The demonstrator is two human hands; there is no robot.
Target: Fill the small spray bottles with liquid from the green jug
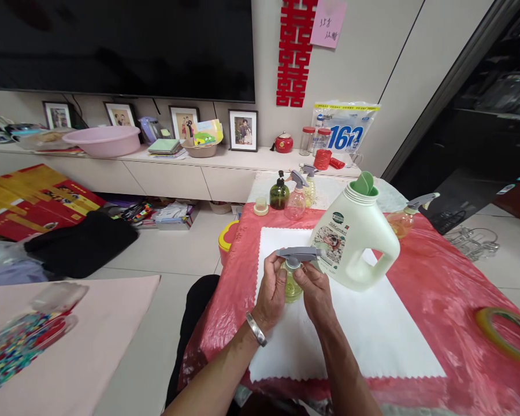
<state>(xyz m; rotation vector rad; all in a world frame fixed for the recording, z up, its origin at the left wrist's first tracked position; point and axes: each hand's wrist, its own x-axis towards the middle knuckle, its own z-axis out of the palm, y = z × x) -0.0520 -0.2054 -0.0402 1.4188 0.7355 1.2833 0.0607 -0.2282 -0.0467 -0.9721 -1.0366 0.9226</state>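
Note:
A small yellow-green spray bottle with a grey trigger head is held upright over the white cloth. My left hand wraps its left side, a silver bracelet on that wrist. My right hand grips its right side just below the trigger head. Right behind them stands a large pale green detergent jug with an open mouth and a green funnel in it.
The table has a red plastic cover. At its far end stand a dark green pump bottle, a clear pink spray bottle and an orange spray bottle. A tape roll lies at right. A second table is at left.

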